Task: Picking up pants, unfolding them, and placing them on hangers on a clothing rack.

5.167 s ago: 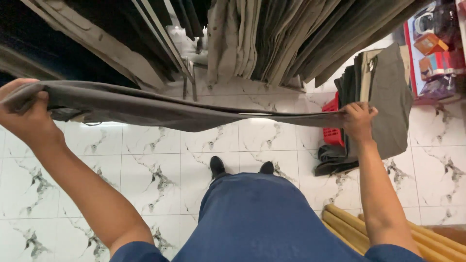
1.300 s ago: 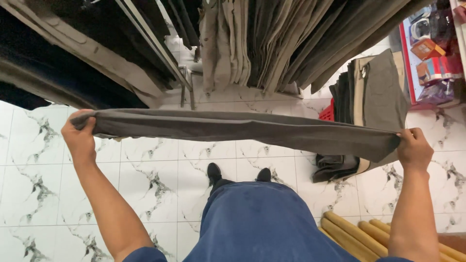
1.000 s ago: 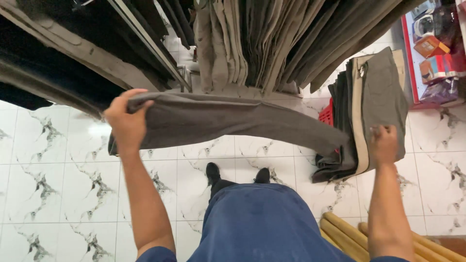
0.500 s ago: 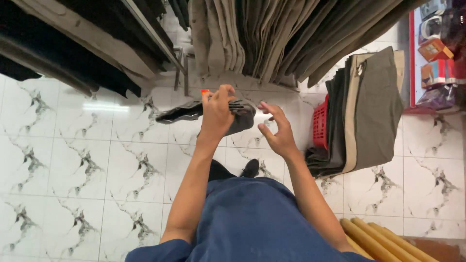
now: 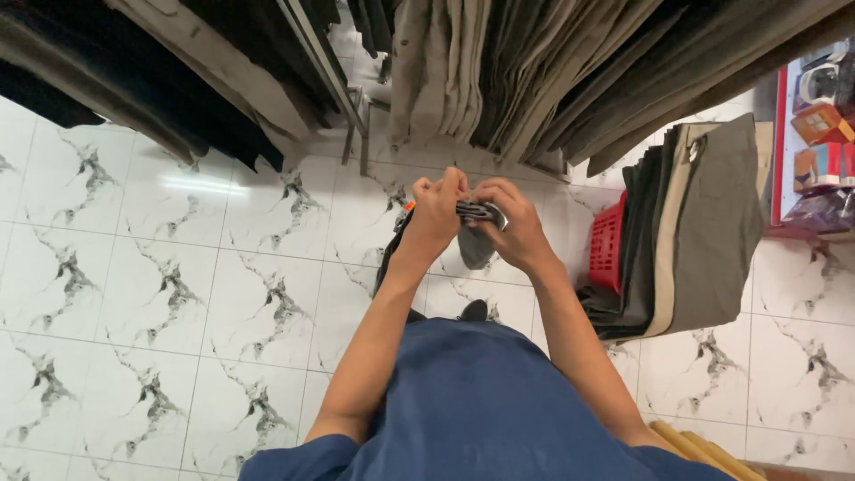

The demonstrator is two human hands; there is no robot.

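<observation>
A pair of dark grey trousers [image 5: 475,240] hangs folded in half in front of me, gathered at the top between both hands. My left hand [image 5: 436,212] grips the bunched waist end from the left. My right hand [image 5: 509,224] closes on the same bundle from the right, the two hands touching. A small orange tag shows at my left wrist. Most of the cloth hangs down behind my left forearm, out of sight.
Rows of hung trousers in beige, brown and black fill the racks [image 5: 534,71] above. A red plastic basket [image 5: 609,242] with folded trousers draped over it [image 5: 695,223] stands at right. Boxed goods sit on a red shelf [image 5: 815,134]. Marble-patterned white floor tiles [image 5: 160,294] spread left.
The trousers were stretched wide between my arms. I have brought both hands together, folding them in half, and now hold the gathered ends in front of me.
</observation>
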